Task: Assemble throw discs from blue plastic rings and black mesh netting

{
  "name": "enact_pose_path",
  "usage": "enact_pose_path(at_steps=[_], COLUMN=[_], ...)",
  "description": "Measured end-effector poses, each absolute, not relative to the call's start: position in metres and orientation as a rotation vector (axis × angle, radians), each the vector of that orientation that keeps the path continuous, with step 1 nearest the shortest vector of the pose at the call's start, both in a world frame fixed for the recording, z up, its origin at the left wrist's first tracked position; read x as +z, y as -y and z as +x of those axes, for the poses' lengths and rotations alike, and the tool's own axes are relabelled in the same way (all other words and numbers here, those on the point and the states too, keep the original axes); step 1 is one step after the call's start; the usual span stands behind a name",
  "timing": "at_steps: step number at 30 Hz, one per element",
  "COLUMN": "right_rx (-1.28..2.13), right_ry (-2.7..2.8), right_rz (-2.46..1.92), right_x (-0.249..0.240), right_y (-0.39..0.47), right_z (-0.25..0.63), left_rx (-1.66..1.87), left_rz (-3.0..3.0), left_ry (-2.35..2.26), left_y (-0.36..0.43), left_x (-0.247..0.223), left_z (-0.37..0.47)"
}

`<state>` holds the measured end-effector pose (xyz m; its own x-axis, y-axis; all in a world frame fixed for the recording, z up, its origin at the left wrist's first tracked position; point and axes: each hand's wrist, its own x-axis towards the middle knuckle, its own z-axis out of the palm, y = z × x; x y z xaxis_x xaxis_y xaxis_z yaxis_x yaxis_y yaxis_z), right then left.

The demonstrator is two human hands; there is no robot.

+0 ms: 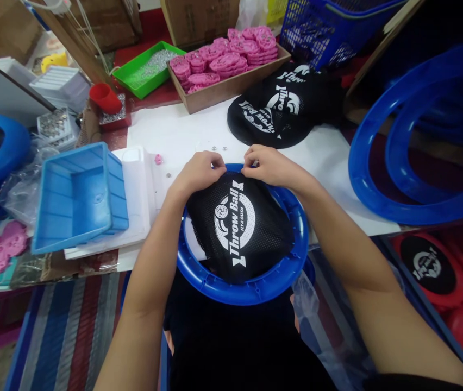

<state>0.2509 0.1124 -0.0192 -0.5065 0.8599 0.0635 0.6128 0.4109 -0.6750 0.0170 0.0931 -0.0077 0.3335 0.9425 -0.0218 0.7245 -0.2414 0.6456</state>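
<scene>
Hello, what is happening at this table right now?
A person is working with both bare hands on a blue plastic ring at the near edge of the white table. The left hand and the right hand pinch the far edge of a black mesh net, printed "Throw Ball", which lies across the ring. More black nets are piled behind, next to a box of pink parts. Bare blue rings lie to the right.
</scene>
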Motion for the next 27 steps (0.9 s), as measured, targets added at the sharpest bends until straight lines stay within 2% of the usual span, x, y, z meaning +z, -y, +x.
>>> enact_pose_path(at_steps=[7, 14, 27], right_rx=[1.012, 0.959, 0.922], right_ry=[2.314, 2.296, 2.129], right_rz=[-1.141, -1.068, -1.225], right_x=[-0.008, -0.015, -0.023], right_y=[-0.111, -0.112, -0.107], right_z=[0.258, 0.255, 0.247], left_rx=[0.563, 0.551, 0.593], left_rz=[1.859, 1.874, 2.082], left_ry=[-1.388, -1.432, -1.407], left_y=[-0.091, -0.088, -0.083], left_x=[-0.006, -0.006, -0.008], left_z=[0.012, 0.018, 0.028])
